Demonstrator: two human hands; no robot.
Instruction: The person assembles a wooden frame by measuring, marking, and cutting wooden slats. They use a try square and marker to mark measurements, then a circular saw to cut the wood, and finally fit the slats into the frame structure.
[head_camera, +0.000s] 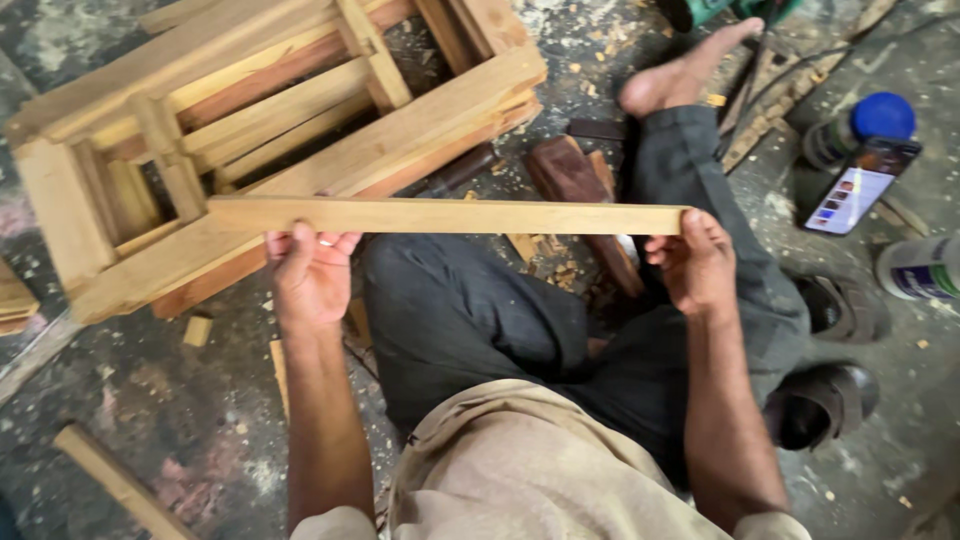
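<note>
I hold a long, pale wooden slat (450, 215) level in front of me, above my crossed legs. My left hand (310, 275) grips it near its left part from below, fingers curled over the edge. At the slat's right end, my right hand (695, 260) clasps it between thumb and fingers. Just behind the slat lies a wooden frame (250, 130) made of several joined bars, resting on the floor at the upper left.
I sit on a dusty floor strewn with wood chips and offcuts (580, 180). A phone with a lit screen (860, 185) and a blue-capped bottle (865, 125) lie at the right, beside another bottle (920, 268) and dark sandals (830, 400). A loose wood strip (120, 480) lies lower left.
</note>
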